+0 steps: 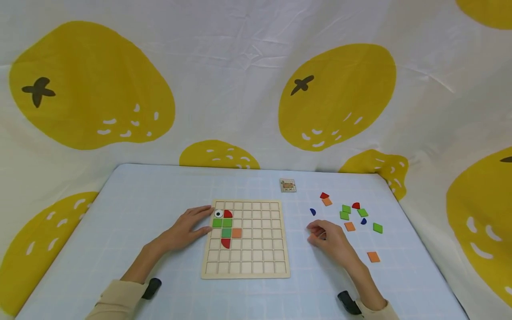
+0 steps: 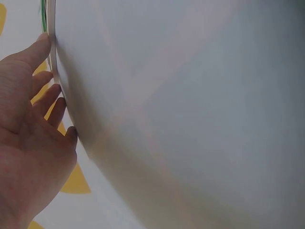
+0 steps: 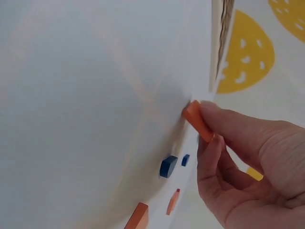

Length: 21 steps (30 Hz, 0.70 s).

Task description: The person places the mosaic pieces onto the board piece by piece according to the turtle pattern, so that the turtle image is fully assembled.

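A wooden grid board [image 1: 258, 251] lies on the table, with a round eye tile [image 1: 218, 214], red quarter-round tiles [image 1: 226, 243], green square tiles [image 1: 227, 222] and an orange square tile [image 1: 237, 233] in its left cells. My left hand [image 1: 187, 229] rests at the board's left edge, fingers loosely extended and fingertips at the rim. To the right of the board, my right hand [image 1: 331, 242] pinches another orange square tile [image 3: 198, 120] between thumb and fingers, close over the table. In the left wrist view the left hand's fingertips [image 2: 57, 90] meet the table surface.
Loose tiles lie at the right: green tiles [image 1: 378, 228], orange tiles [image 1: 374, 257], red pieces [image 1: 356, 205] and blue half-round pieces [image 1: 313, 212]. A small pattern card [image 1: 288, 185] lies behind the board. A lemon-print cloth [image 1: 224, 98] hangs behind the table.
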Tool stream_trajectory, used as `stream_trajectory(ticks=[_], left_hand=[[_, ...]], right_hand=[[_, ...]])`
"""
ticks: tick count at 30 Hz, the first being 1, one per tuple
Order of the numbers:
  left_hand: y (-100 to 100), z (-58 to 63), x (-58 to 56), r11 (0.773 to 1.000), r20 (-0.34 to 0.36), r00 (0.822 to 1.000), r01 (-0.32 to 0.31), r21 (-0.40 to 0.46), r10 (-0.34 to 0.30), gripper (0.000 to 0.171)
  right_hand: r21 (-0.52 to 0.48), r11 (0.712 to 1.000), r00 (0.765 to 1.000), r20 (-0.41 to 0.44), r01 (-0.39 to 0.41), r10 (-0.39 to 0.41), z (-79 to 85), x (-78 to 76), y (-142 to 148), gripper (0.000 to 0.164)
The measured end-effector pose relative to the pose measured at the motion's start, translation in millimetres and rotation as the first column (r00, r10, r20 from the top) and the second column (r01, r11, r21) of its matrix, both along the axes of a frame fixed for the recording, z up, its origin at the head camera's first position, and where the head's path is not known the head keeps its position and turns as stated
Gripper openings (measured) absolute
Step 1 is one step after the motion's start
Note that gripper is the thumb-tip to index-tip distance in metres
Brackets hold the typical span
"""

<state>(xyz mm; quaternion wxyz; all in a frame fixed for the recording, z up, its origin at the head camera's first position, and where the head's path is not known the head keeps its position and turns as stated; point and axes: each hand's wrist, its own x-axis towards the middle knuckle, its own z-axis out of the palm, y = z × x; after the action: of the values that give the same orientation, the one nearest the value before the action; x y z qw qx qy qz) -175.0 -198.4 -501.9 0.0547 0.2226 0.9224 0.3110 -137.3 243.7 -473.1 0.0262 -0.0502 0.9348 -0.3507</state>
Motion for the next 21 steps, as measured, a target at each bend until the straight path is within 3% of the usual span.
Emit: stream_trajectory(ticks=[11, 21], left_hand=[[1, 0.1, 0.9, 1.000, -0.005, 1.000, 0.008, 0.010, -0.007, 0.064], [1, 2.0, 0.7, 1.000, -0.005, 1.000, 0.012, 0.011, -0.012, 0.063]], right_hand=[[-0.019, 1.000, 0.998, -0.061, 0.004, -0.005, 2.9, -5.5, -8, 0.020], [-0.073, 0.996, 0.994, -0.104, -0.052, 0.044, 6.3, -11.1, -20, 0.013]])
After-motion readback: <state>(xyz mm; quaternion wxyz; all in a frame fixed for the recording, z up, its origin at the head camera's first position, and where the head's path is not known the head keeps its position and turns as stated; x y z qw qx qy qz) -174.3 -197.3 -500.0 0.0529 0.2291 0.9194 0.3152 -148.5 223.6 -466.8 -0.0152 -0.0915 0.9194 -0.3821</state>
